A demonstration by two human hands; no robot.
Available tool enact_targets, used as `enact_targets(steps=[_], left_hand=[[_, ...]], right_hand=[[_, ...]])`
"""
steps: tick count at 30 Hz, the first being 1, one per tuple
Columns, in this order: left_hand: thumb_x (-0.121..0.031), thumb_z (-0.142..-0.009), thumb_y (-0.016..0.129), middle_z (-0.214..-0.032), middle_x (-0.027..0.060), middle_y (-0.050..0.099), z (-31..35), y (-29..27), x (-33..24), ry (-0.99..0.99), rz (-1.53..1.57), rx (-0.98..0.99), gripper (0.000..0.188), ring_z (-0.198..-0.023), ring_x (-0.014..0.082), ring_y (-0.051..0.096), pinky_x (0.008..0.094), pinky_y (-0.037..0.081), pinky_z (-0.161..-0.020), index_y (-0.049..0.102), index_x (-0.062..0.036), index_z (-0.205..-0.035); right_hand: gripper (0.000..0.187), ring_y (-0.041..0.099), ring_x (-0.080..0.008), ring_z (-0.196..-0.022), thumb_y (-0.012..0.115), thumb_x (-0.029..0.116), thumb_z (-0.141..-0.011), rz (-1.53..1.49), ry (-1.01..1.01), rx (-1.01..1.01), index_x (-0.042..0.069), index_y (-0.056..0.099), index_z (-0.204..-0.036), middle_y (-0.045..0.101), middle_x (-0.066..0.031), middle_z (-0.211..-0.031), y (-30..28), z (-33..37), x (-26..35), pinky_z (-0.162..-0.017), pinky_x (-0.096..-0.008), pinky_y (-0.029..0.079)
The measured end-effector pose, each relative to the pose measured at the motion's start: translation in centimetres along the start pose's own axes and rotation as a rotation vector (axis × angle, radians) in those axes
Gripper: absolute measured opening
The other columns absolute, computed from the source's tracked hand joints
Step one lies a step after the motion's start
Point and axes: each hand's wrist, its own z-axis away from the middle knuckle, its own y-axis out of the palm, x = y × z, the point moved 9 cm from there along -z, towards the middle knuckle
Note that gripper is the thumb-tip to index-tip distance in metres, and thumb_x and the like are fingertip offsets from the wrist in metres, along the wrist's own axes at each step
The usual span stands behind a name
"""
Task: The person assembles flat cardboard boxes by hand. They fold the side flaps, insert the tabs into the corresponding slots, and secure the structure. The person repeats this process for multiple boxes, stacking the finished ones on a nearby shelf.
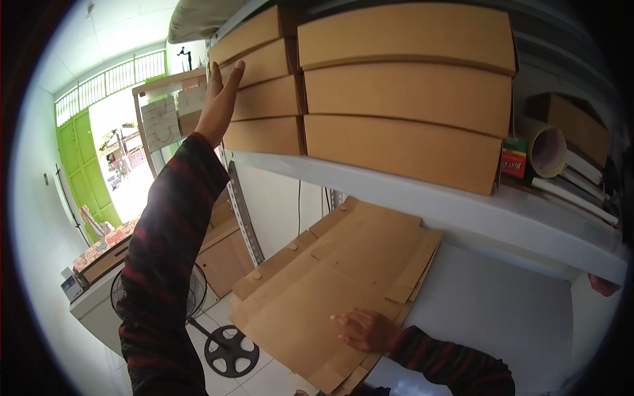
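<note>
My left hand [221,102] is raised at the side of a stack of brown cardboard boxes [271,99] on the upper shelf. Its fingers point up with the thumb apart, and it seems to touch the boxes' side. Beside that stack stands another of three brown boxes [406,92]. Lower down, my right hand [366,330] rests on flattened brown cardboard sheets [317,284], its fingers loosely bent and apart. These sheets lie layered, with tabs and folded edges, and reach past the left edge of the grey surface.
A white shelf [396,181] runs above the grey tabletop [502,303]. It also carries a cardboard tube [547,148] and a pile of books [574,191] at right. A metal post [244,218] holds it at left. A black fan base [231,351] stands on the tiled floor.
</note>
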Motion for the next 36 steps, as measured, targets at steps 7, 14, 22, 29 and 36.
enact_targets(steps=[7, 14, 22, 29, 36], left_hand=[[-0.03, -0.088, 0.066, -0.156, 0.0211, 0.023, 14.3, -1.6, -1.8, 0.427, -0.461, 0.037, 0.078, -0.146, 0.0345, 0.018, 0.048, 0.015, -0.116, 0.026, -0.0072, -0.151], [-0.004, -0.079, 0.072, -0.143, 0.0167, 0.048, 34.7, -3.0, 5.8, -0.222, -0.175, 0.464, 0.054, -0.141, 0.0341, 0.032, 0.0438, 0.023, -0.115, 0.055, -0.0052, -0.13], [-0.034, -0.083, 0.069, -0.145, 0.0199, 0.043, 44.7, -2.4, 10.4, -0.4, -0.527, 0.441, 0.056, -0.142, 0.037, 0.029, 0.0603, 0.014, -0.111, 0.056, -0.0044, -0.128], [-0.024, -0.078, 0.072, -0.117, 0.0149, 0.06, 41.9, -5.7, 13.4, -0.436, -0.684, 0.254, 0.045, -0.115, 0.0326, 0.054, 0.0518, 0.03, -0.103, 0.062, -0.0042, -0.117], [-0.008, -0.068, 0.075, -0.092, 0.0112, 0.063, 40.6, -5.9, 13.0, -0.391, -0.478, 0.102, 0.031, -0.086, 0.0284, 0.062, 0.039, 0.046, -0.082, 0.066, -0.0048, -0.098]], right_hand=[[0.022, 0.063, -0.0296, -0.087, 0.067, 0.016, -0.084, -0.019, 0.025, -0.02, 0.003, 0.062, -0.102, 0.063, -0.0137, -0.097, 0.1, 0.5, -0.7, -0.075, -0.0377, 0.053], [0.015, 0.062, -0.0308, -0.083, 0.069, 0.013, -0.079, 0.006, 0.034, -0.005, 0.004, 0.062, -0.089, 0.061, -0.0123, -0.092, -0.1, -0.2, -0.1, -0.07, -0.0389, 0.052], [0.026, 0.059, -0.0352, -0.094, 0.069, 0.019, -0.081, 0.455, 0.335, -0.074, 0.0, 0.062, -0.097, 0.062, -0.0171, -0.103, -2.8, 1.2, -3.6, -0.083, -0.0443, 0.049], [0.055, 0.049, -0.0411, -0.115, 0.068, 0.032, -0.086, 0.428, 1.097, -0.091, -0.009, 0.054, -0.119, 0.056, -0.0247, -0.121, -8.0, 10.9, -13.6, -0.1, -0.0482, 0.04], [0.064, 0.043, -0.0403, -0.124, 0.07, 0.03, -0.086, 0.236, 0.912, -0.363, -0.006, 0.047, -0.133, 0.051, -0.0242, -0.13, -5.9, 12.4, -15.0, -0.106, -0.0488, 0.033]])
